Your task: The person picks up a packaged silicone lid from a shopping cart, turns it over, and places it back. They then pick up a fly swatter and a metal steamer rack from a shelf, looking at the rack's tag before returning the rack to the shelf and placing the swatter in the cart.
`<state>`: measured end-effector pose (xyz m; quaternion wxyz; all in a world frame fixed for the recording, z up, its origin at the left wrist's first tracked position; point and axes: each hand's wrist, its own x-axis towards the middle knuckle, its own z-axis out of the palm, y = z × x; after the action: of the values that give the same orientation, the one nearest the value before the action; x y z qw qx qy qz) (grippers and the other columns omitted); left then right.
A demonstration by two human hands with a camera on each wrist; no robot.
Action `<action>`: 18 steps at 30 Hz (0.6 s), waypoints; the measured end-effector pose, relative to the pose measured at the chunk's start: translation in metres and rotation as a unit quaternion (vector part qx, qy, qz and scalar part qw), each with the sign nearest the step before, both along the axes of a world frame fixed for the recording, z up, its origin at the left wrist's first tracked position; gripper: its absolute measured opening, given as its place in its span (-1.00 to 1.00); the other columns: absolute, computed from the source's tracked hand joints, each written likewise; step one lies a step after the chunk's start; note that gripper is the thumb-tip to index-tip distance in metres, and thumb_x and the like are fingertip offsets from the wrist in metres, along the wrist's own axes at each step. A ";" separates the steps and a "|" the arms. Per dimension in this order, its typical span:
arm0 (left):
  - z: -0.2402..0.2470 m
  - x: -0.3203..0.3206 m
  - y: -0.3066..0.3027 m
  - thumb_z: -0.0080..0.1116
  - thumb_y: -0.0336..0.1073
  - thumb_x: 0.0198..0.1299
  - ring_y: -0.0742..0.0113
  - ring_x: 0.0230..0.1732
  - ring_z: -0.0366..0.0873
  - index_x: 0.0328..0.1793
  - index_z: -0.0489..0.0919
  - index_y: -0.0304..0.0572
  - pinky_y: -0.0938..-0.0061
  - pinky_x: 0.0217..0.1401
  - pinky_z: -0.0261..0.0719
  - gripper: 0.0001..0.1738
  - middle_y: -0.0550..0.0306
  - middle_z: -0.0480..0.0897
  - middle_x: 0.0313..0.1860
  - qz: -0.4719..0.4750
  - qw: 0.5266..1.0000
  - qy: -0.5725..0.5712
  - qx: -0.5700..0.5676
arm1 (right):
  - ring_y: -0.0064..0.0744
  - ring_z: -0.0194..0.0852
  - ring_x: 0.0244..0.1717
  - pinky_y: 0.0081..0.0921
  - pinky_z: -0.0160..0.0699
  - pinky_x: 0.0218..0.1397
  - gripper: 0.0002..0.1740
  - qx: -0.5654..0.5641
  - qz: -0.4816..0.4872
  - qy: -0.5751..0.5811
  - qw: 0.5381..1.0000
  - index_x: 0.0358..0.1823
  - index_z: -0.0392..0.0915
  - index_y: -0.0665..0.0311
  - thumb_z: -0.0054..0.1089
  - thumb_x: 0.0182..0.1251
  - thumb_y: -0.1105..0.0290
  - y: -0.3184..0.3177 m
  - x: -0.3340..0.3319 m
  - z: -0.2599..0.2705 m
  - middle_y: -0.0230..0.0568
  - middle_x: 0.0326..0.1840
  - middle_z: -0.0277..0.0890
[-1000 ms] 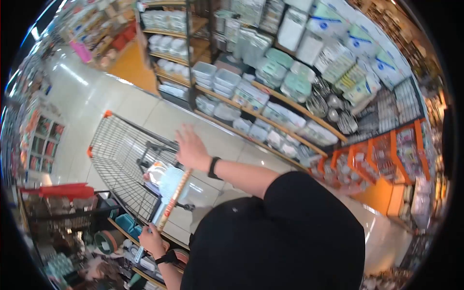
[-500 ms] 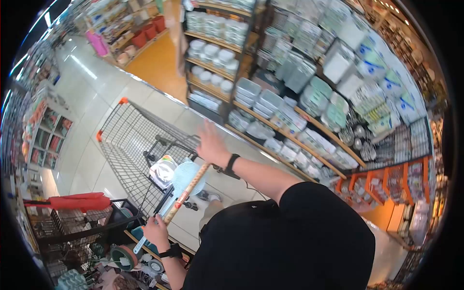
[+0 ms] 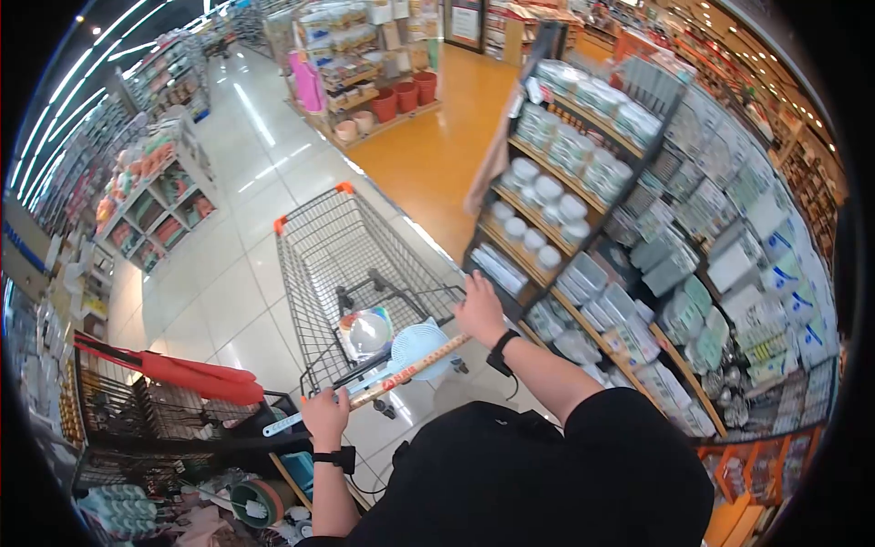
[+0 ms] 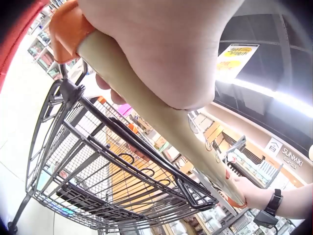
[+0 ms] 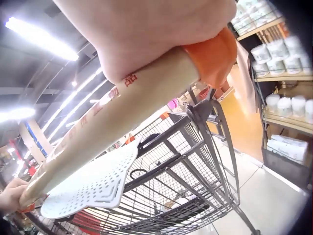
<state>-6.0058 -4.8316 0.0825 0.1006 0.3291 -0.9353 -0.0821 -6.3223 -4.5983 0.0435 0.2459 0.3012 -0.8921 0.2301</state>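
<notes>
Shop interior, head view as clock face: glossy pale tiled floor (image 3: 241,314) runs from the middle out towards 11 o'clock, ceiling light streaks mirrored in it; orange floor (image 3: 401,169) meets it at 12. Bright strip lights (image 3: 77,100) at 10. Packed wall display (image 3: 729,314) at 3, dark-framed shelf unit (image 3: 556,223) with wooden boards and rows of white containers at 1. White cubby shelf (image 3: 164,196) with pinkish and green goods between 9 and 10. Wire shopping cart (image 3: 312,206) just left of centre, on the tiles, its front corners orange and pointing to 11. Red folded item (image 3: 200,376) lies over dark wire racks at 8. Red pots (image 3: 406,96) on a low shelf near 12, green pot (image 3: 255,500) at 7. Cart's handle bar (image 3: 437,354), cream with red print, slants from 8 up towards 2. Left hand (image 3: 325,417) clamped on its left end, fingers wrapped round it; right hand (image 3: 480,312) rests on its right end, fingers together, loosely extended forward. Light blue perforated item (image 3: 417,346) sits against the bar's cart side, its long stem running past the left hand. Clear-fronted pack (image 3: 366,332) with colourful edge in the cart's rear part. Black wristbands (image 3: 501,354) on both wrists.
</notes>
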 end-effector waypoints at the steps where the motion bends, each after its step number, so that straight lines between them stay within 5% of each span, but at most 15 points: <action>1: 0.003 -0.007 -0.010 0.15 0.06 0.21 -0.09 -0.48 0.63 -0.49 0.63 -0.20 0.10 -0.37 0.56 -0.54 -0.11 0.62 -0.60 0.004 1.000 0.004 0.000 | 0.12 0.67 -0.18 -0.03 0.64 -0.05 -0.50 0.011 -0.002 0.003 1.000 0.15 0.38 0.40 0.14 0.30 0.21 -0.011 -0.005 0.000 0.09 -0.25 0.67; 2: 0.004 -0.013 -0.019 0.15 0.06 0.21 -0.09 -0.48 0.63 -0.49 0.63 -0.20 0.10 -0.37 0.56 -0.54 -0.11 0.62 -0.60 0.010 1.000 0.002 -0.001 | 0.12 0.67 -0.18 -0.03 0.64 -0.05 -0.50 0.010 0.004 0.002 1.000 0.15 0.38 0.40 0.14 0.30 0.21 -0.023 -0.007 0.016 0.09 -0.25 0.67; 4: 0.004 -0.029 -0.037 0.15 0.06 0.21 -0.08 -0.50 0.63 -0.50 0.64 -0.20 0.12 -0.37 0.57 -0.54 -0.11 0.62 -0.61 0.009 1.000 0.017 -0.004 | 0.08 0.69 -0.25 -0.06 0.66 -0.10 -0.50 0.134 -0.036 -0.348 0.927 0.14 0.38 0.40 0.14 0.28 0.21 -0.045 -0.016 0.054 0.07 -0.29 0.67; 10: -0.009 -0.066 -0.108 0.17 0.07 0.18 -0.12 -0.48 0.62 -0.52 0.64 -0.19 0.07 -0.33 0.56 -0.53 -0.13 0.62 -0.60 0.032 0.999 0.010 -0.022 | 0.08 0.67 -0.27 -0.03 0.64 -0.16 -0.53 0.092 -0.020 -0.310 0.946 0.12 0.48 0.36 0.12 0.24 0.24 -0.118 -0.058 0.027 0.08 -0.30 0.66; 18: -0.018 -0.101 -0.211 0.19 0.02 0.18 -0.12 -0.44 0.61 -0.50 0.65 -0.20 0.08 -0.31 0.53 -0.57 -0.11 0.63 -0.55 0.028 0.998 -0.043 -0.027 | 0.11 0.63 -0.11 -0.08 0.64 -0.08 -0.25 0.135 0.043 -0.385 0.912 0.47 0.15 0.37 0.08 0.20 0.38 -0.209 -0.096 0.020 0.18 0.03 0.48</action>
<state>-6.1070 -5.0424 0.0645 0.0712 0.3560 -0.9309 -0.0401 -6.4183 -4.8071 0.0634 -0.1699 0.2577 -0.9264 0.2157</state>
